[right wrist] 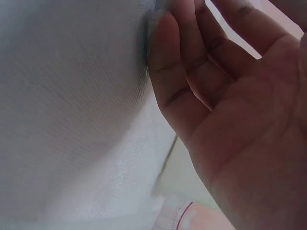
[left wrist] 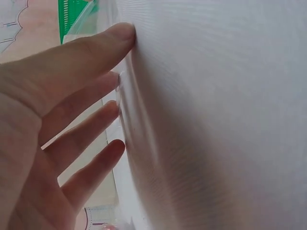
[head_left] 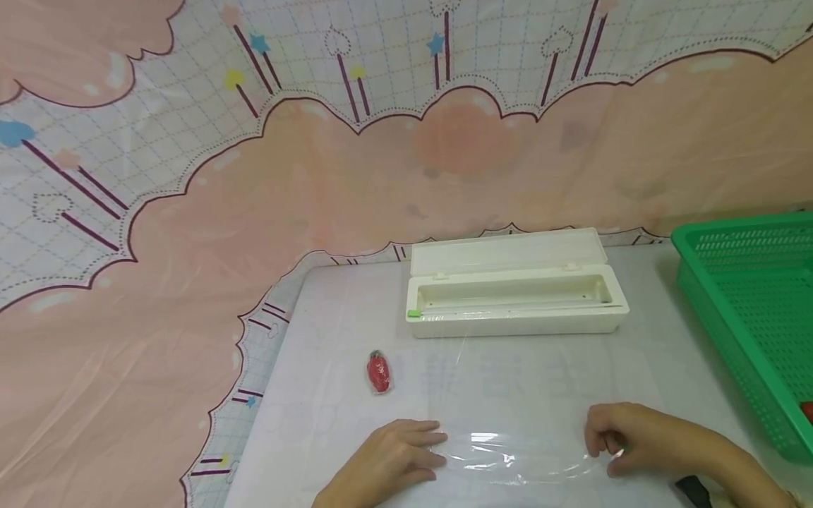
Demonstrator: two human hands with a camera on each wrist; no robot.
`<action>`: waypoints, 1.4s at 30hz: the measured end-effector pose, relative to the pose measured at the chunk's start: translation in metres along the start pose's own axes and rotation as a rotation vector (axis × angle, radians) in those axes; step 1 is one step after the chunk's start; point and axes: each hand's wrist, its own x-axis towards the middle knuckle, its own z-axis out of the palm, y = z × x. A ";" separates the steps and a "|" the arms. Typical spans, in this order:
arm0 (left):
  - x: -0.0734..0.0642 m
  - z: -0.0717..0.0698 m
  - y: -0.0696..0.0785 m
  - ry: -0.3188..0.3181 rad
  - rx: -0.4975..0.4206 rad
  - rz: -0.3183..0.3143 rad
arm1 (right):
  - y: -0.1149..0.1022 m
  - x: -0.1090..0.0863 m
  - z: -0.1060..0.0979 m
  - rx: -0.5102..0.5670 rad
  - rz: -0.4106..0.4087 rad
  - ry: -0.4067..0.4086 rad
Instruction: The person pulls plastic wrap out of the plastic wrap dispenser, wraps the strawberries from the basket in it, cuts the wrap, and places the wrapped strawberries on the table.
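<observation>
A sheet of clear plastic wrap (head_left: 502, 455) lies wrinkled and shiny near the front of the white table. My left hand (head_left: 396, 458) rests at its left end with fingers extended; in the left wrist view the thumb and fingertips (left wrist: 115, 146) touch the surface. At the right end, my right hand (head_left: 641, 437) has curled fingers and pinches the wrap's edge. Behind the wrap stands a long white wrap dispenser box (head_left: 514, 324), lid raised, with a green slider (head_left: 414, 313) at its left front. Left of centre lies a small red object (head_left: 378, 372) wrapped in clear plastic.
A green perforated basket (head_left: 730, 339) stands along the right side, with a bit of something red (head_left: 807, 409) inside. Patterned cloth (head_left: 381, 190) hangs behind the table. A black item (head_left: 694, 490) shows by the right forearm.
</observation>
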 end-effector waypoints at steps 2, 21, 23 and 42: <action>0.000 0.000 0.000 -0.001 -0.006 -0.017 | -0.001 -0.001 0.001 -0.014 0.002 -0.004; -0.003 0.007 -0.008 0.102 -0.058 -0.012 | -0.001 -0.007 0.006 -0.089 -0.018 0.012; -0.004 0.007 -0.007 0.094 -0.062 -0.016 | -0.002 -0.008 0.007 -0.116 -0.038 0.025; -0.004 0.005 -0.004 0.101 -0.036 -0.002 | -0.026 -0.018 -0.008 -0.296 -0.055 0.162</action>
